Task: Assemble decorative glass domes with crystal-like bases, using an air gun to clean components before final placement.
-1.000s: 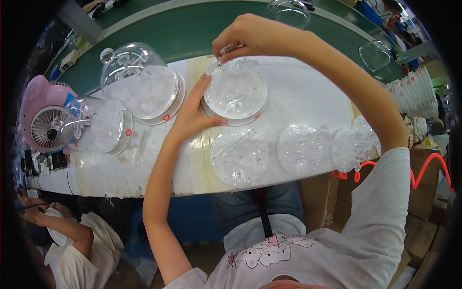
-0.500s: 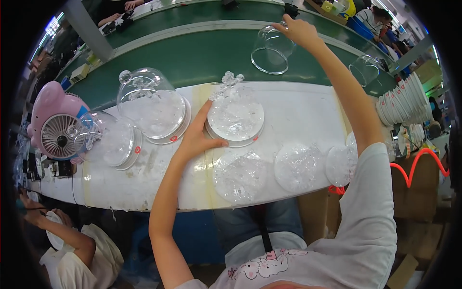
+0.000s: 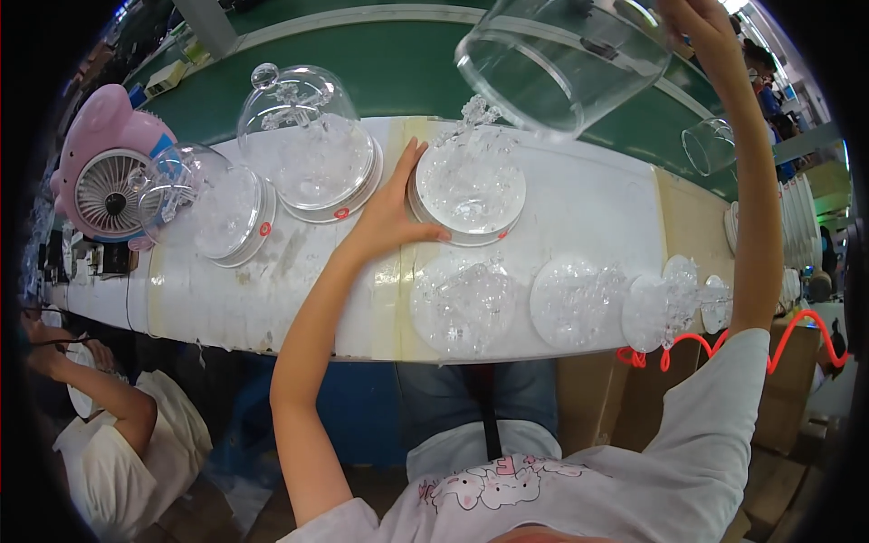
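My left hand (image 3: 387, 215) grips the left side of a round white base (image 3: 474, 192), its thumb at the near edge and its fingers at the far left. A clear, sparkling ornament stands on that base. High at the right, my right hand (image 3: 706, 27) holds a clear dome cover (image 3: 557, 77) by its top end. The dome is tilted, its open rim facing left, in the air just beyond the base. Part of the right hand's grip is cut off by the picture's edge.
Two covered domes, one farther back (image 3: 312, 149) and one nearer (image 3: 213, 204), stand at left by a pink fan (image 3: 113, 176). Uncovered bases (image 3: 463, 306) line the near edge. Another clear cover (image 3: 709, 147) lies on the green surface (image 3: 407, 77). A co-worker (image 3: 131, 443) sits lower left.
My right hand has lifted the clear dome off the green surface and brought it closer, tilted. My left hand stays at the same base. The whole view has shifted slightly.
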Action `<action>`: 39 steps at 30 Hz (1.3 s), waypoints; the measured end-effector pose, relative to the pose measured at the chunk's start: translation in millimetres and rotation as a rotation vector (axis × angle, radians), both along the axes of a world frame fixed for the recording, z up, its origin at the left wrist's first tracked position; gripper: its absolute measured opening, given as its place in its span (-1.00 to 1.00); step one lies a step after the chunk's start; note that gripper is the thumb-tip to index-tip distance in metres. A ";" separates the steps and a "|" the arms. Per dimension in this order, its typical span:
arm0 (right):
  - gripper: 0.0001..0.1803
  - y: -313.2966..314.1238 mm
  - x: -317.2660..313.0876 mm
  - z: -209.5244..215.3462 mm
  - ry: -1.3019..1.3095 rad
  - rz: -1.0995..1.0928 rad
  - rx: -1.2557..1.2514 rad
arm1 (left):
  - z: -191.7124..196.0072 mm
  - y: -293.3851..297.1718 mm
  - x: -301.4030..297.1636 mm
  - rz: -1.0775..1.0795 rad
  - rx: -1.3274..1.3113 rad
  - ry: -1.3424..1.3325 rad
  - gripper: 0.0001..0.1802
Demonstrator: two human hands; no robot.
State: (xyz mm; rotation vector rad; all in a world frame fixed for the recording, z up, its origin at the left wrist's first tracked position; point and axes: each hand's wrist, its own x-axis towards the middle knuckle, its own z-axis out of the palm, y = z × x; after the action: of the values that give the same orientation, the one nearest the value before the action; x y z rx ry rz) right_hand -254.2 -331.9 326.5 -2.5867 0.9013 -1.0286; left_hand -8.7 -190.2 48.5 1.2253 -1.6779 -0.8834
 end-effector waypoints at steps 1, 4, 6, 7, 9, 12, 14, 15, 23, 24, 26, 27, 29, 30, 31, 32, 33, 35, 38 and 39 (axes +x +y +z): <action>-0.72 6.7 7.1 -4.1 -0.001 -0.001 0.001 | -1.4 -1.1 0.0 -0.001 0.001 -0.001 0.40; -0.72 29.2 37.4 -25.6 0.148 0.230 -0.052 | -7.4 6.4 10.1 0.010 -0.005 0.005 0.45; -0.73 38.7 44.9 -30.6 0.237 0.268 -0.108 | -9.1 4.4 8.3 0.014 -0.002 0.012 0.47; -0.72 41.9 47.6 -35.8 0.295 0.244 -0.062 | -7.9 4.5 6.7 0.010 -0.004 0.014 0.47; -0.73 50.4 55.5 -38.8 0.451 0.197 0.064 | -6.2 5.8 5.6 0.025 0.020 0.037 0.48; -0.77 41.4 51.2 -74.1 0.395 0.325 -0.039 | -0.1 5.1 3.2 0.017 -0.023 -0.030 0.45; -0.77 43.5 54.6 -86.1 0.412 0.324 -0.059 | -5.3 4.2 5.9 0.013 -0.031 -0.018 0.43; -0.77 44.4 55.4 -89.9 0.429 0.321 -0.081 | -8.0 4.0 6.9 0.007 -0.042 -0.006 0.41; -0.78 52.3 51.1 -94.2 0.376 0.276 0.009 | 4.3 7.2 5.8 -0.018 0.062 0.012 0.27; -0.78 52.1 51.1 -96.7 0.336 0.281 -0.007 | 5.5 6.7 4.7 -0.022 0.072 0.014 0.25; -0.77 54.0 52.0 -101.4 0.289 0.288 -0.019 | 6.0 8.4 6.2 -0.026 0.063 0.021 0.24; -0.77 55.7 51.6 -103.2 0.278 0.269 -0.018 | 6.1 9.3 7.0 -0.029 0.051 0.032 0.23; -0.77 54.5 49.4 -103.2 0.268 0.244 -0.020 | 5.9 8.1 5.2 -0.028 0.040 0.024 0.23; -0.77 51.2 49.7 -102.9 0.262 0.287 -0.042 | 6.0 7.6 4.6 -0.023 0.030 0.017 0.23; -0.76 50.2 50.0 -102.8 0.256 0.327 -0.063 | 7.0 7.6 4.2 -0.029 0.030 0.014 0.23; -0.76 51.0 49.4 -102.2 0.254 0.322 -0.062 | 8.1 7.9 4.0 -0.029 0.047 0.013 0.24; -0.76 52.2 48.8 -100.4 0.283 0.307 -0.043 | 8.9 7.8 3.8 -0.028 0.065 0.011 0.25; -0.76 53.1 48.1 -96.6 0.310 0.293 -0.024 | 6.2 7.3 5.4 -0.028 0.064 0.001 0.27; -0.75 50.4 45.8 -95.7 0.337 0.309 -0.025 | 5.5 6.0 4.4 -0.026 0.065 -0.009 0.31; -0.75 50.2 45.1 -97.5 0.328 0.308 -0.046 | 5.8 5.5 3.7 -0.024 0.065 -0.010 0.32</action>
State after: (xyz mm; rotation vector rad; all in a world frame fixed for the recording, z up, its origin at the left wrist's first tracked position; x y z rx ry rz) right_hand -209.1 -281.7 229.0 -2.8651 0.5167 -0.5608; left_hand -5.0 -184.7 54.3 1.2570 -1.6871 -0.9545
